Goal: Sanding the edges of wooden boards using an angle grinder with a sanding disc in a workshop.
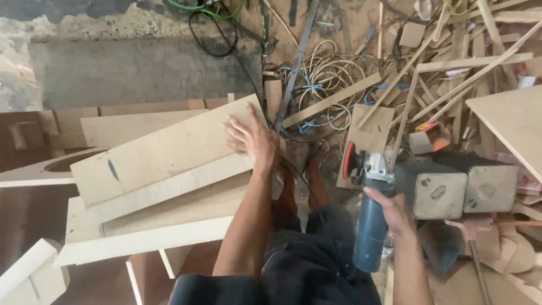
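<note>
Our left hand (248, 138) lies flat, fingers (234, 129) spread, on the top pale plywood board (164, 152) of a stack. Our right hand (395, 214) wraps the blue angle grinder (370, 217); its red disc (348, 160) shows edge-on. Our forearm hides the board's near corner. Wood offcuts (451, 73), coiled cable (327, 73) and two grey blocks (463, 189) crowd the floor.

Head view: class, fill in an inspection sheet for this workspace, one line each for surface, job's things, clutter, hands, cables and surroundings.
Surface: stacked boards serve as the bench.
Job's things: top board, lying tilted on the stack; grinder with red disc.
Clutter: wood offcuts scattered on the floor; two grey blocks beside the grinder.
Hands: left hand flat on the top board's edge; right hand grips the grinder.
Cables: coiled cord, black cable.
Surroundings: concrete floor.
</note>
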